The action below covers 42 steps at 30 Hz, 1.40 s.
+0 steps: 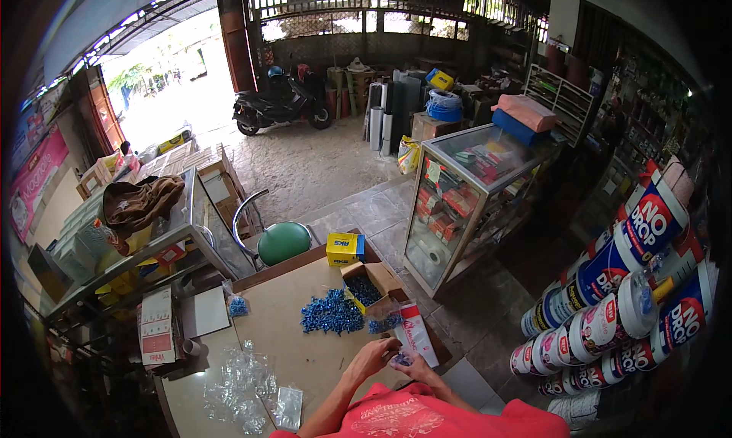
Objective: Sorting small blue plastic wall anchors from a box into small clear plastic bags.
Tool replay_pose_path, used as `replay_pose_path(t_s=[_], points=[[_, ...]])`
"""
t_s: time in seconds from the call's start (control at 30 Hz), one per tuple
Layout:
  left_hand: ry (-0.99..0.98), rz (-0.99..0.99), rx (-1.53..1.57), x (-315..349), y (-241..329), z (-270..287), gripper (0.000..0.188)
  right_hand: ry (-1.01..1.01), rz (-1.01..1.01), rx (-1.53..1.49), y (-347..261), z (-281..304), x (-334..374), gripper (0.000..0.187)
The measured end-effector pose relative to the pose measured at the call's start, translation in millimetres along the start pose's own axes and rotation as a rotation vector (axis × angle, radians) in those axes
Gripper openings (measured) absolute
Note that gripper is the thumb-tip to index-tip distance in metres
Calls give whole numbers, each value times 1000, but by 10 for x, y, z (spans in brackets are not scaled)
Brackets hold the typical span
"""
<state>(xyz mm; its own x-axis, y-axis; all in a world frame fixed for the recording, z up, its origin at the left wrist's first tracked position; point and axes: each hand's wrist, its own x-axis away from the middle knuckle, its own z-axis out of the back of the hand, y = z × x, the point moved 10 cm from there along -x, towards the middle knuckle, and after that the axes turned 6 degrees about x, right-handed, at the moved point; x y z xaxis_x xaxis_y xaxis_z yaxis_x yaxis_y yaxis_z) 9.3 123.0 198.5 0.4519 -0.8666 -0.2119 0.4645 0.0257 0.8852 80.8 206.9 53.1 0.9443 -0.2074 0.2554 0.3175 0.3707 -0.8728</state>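
At the table's near right corner my left hand [375, 356] and my right hand [415, 368] meet, fingers closed around a small clear plastic bag [401, 359] with something bluish in it. My fingers partly cover the bag. Just beyond them lie a red-and-white packet [415, 334] and some blue pieces in clear plastic [385, 323]. A loose heap of small blue pieces [332, 312] spreads over the middle of the table. Beside it, an open cardboard box [374, 285] holds more of the same. Empty clear bags [238, 388] lie scattered at the near left.
A yellow-and-blue box [345, 249] stands at the table's far edge, with a green-seated chair [284, 243] behind. One filled bag [238, 306] sits at left near a white carton [158, 325]. A glass display case [465, 202] and stacked paint buckets [587, 331] stand to the right.
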Motion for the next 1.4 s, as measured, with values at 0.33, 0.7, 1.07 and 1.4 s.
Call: replay_pose_path(t_s=[0.33,0.7,1.07,1.4], points=[[-70,-17,73,-8,213,-29,18,41,43,-65,35,19,7,46],[62,-22,-67,-43,196,255,19,42,-10,24,-134,92,28,44],[-56,117,-3,82,44,-32,18,-16,-27,-67,-136,-36,172,42],[184,13,47,-77,303,512,20,8,42,-136,-41,42,-171,44]])
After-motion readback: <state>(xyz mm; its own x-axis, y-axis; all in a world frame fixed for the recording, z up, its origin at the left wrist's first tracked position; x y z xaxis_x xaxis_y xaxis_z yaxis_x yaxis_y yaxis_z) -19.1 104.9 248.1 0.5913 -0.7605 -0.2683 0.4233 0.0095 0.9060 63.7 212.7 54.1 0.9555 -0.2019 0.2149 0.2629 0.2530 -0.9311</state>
